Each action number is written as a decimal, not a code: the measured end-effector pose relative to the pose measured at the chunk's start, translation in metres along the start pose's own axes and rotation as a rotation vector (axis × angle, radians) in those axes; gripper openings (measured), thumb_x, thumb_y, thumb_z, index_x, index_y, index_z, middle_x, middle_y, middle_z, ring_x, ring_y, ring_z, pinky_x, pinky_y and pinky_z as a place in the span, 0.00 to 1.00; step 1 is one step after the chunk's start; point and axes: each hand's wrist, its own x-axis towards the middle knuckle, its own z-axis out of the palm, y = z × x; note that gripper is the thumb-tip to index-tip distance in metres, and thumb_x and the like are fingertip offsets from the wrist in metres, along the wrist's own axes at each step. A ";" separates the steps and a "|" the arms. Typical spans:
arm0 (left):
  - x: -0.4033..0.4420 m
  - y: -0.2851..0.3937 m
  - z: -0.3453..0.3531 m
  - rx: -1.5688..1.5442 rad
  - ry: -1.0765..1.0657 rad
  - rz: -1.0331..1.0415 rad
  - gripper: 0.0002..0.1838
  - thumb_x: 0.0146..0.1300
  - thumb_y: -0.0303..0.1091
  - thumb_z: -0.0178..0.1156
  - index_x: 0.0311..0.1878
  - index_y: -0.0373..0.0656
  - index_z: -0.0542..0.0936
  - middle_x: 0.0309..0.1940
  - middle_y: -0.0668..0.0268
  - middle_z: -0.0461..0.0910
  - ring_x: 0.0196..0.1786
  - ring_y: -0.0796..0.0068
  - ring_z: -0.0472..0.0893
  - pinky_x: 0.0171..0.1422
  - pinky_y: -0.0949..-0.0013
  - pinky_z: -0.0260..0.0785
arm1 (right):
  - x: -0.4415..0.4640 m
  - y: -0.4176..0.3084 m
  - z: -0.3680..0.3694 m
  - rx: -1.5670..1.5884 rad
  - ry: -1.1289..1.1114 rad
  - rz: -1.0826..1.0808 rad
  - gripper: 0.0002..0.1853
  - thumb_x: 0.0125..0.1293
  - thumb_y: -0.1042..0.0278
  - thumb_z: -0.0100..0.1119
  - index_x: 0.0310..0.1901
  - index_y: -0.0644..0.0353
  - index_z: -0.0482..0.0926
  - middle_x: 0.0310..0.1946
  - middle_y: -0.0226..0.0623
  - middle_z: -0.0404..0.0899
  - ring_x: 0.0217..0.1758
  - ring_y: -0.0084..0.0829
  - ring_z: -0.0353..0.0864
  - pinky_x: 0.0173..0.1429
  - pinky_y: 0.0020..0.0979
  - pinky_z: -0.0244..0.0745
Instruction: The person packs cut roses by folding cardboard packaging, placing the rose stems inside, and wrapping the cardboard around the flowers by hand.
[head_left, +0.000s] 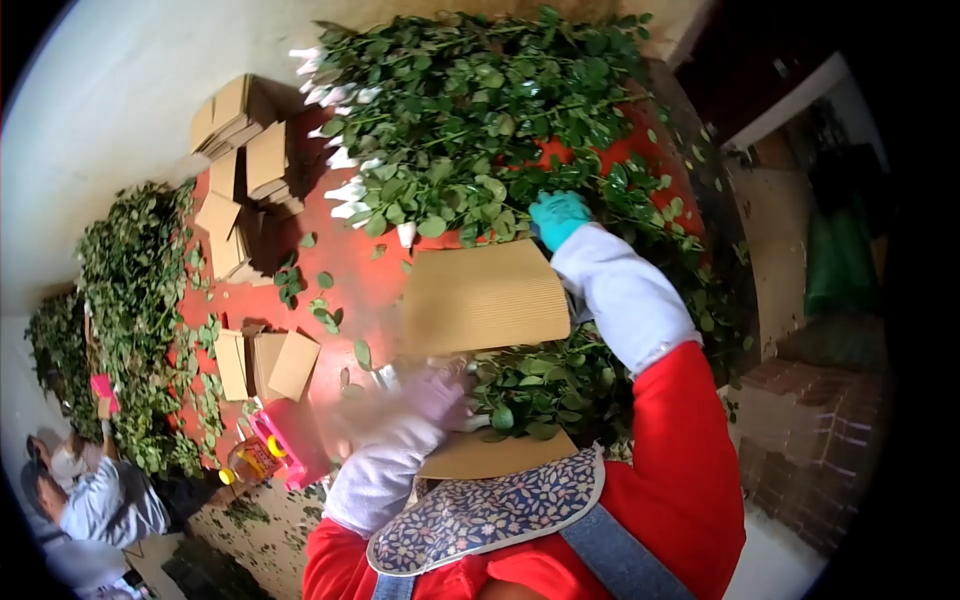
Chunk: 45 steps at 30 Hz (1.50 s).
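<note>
My right hand (560, 217), in a teal glove, reaches out over leafy green stems (500, 120) piled on the red table. Its fingers are curled among the leaves, and what they hold is hidden. Just below that hand stands a sheet of corrugated cardboard (485, 297). Motion smears my left hand (430, 395), in a pale glove, beside a smaller bunch of leafy stems (550, 385). Its fingers cannot be made out. Another piece of cardboard (495, 455) lies under this bunch, close to my flowered apron. White wrapped heads (350, 200) stick out at the pile's left end.
Folded cardboard pieces (268, 165) stand in stacks on the red table (335, 260), with more cardboard (265, 362) nearer me. A pink container (295, 445) and a bottle with a yellow cap (250, 460) are at left. Farther left, a person (105, 500) sits by more stems.
</note>
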 end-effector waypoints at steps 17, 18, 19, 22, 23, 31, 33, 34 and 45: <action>0.000 -0.004 0.003 0.069 -0.017 -0.074 0.27 0.48 0.53 0.67 0.50 0.52 0.79 0.68 0.62 0.67 0.56 0.54 0.75 0.53 0.53 0.71 | -0.119 0.059 -0.157 1.045 0.228 -0.495 0.14 0.65 0.75 0.60 0.52 0.63 0.77 0.38 0.33 0.80 0.39 0.21 0.77 0.41 0.25 0.75; 0.001 -0.006 0.003 0.025 -0.062 -0.081 0.27 0.48 0.54 0.67 0.51 0.53 0.79 0.68 0.62 0.67 0.56 0.54 0.75 0.53 0.53 0.71 | -0.126 0.063 -0.150 1.093 0.189 -0.361 0.17 0.65 0.75 0.61 0.55 0.65 0.74 0.41 0.34 0.79 0.42 0.22 0.77 0.44 0.26 0.75; 0.001 -0.007 0.004 -0.025 -0.109 -0.091 0.27 0.48 0.54 0.67 0.51 0.53 0.79 0.68 0.62 0.66 0.57 0.54 0.75 0.54 0.53 0.71 | -0.139 0.069 -0.150 1.057 0.171 -0.436 0.16 0.64 0.72 0.63 0.52 0.64 0.75 0.39 0.32 0.79 0.41 0.21 0.77 0.43 0.26 0.74; 0.008 -0.009 0.002 -0.118 -0.144 -0.218 0.30 0.52 0.53 0.65 0.58 0.54 0.76 0.68 0.61 0.66 0.58 0.55 0.74 0.57 0.55 0.71 | -0.191 0.059 -0.118 1.092 0.495 -0.626 0.13 0.66 0.75 0.58 0.52 0.63 0.75 0.39 0.34 0.79 0.40 0.24 0.78 0.44 0.26 0.76; 0.011 -0.008 0.002 -0.145 -0.161 -0.261 0.30 0.52 0.52 0.65 0.58 0.54 0.76 0.68 0.61 0.66 0.58 0.55 0.74 0.57 0.55 0.70 | -0.213 0.054 -0.121 1.119 0.419 -0.541 0.12 0.68 0.76 0.55 0.52 0.62 0.76 0.40 0.34 0.79 0.40 0.25 0.79 0.45 0.27 0.76; 0.006 0.001 -0.003 -0.086 -0.231 -0.316 0.30 0.52 0.51 0.65 0.59 0.55 0.75 0.65 0.64 0.68 0.58 0.58 0.73 0.57 0.55 0.69 | -0.233 0.123 0.037 0.690 0.089 -0.235 0.12 0.65 0.68 0.57 0.49 0.59 0.80 0.44 0.41 0.82 0.45 0.38 0.80 0.52 0.36 0.75; 0.006 0.001 -0.006 -0.072 -0.232 -0.315 0.30 0.52 0.50 0.65 0.59 0.55 0.75 0.64 0.64 0.69 0.59 0.59 0.72 0.57 0.55 0.68 | -0.234 0.111 0.022 0.552 0.065 -0.202 0.17 0.62 0.79 0.59 0.53 0.59 0.78 0.47 0.40 0.80 0.48 0.36 0.80 0.53 0.34 0.76; 0.007 0.000 -0.008 -0.068 -0.225 -0.309 0.29 0.52 0.50 0.65 0.59 0.55 0.75 0.64 0.65 0.69 0.59 0.59 0.72 0.57 0.56 0.68 | -0.239 0.086 -0.011 0.146 0.206 -0.147 0.19 0.58 0.81 0.61 0.52 0.59 0.79 0.46 0.43 0.80 0.47 0.39 0.80 0.52 0.35 0.76; 0.014 0.006 -0.028 0.001 -0.260 -0.257 0.29 0.53 0.48 0.65 0.60 0.55 0.74 0.60 0.68 0.72 0.59 0.63 0.71 0.57 0.56 0.66 | -0.191 -0.133 -0.013 0.242 0.316 -0.516 0.21 0.63 0.63 0.59 0.55 0.65 0.74 0.49 0.48 0.78 0.42 0.48 0.80 0.42 0.46 0.75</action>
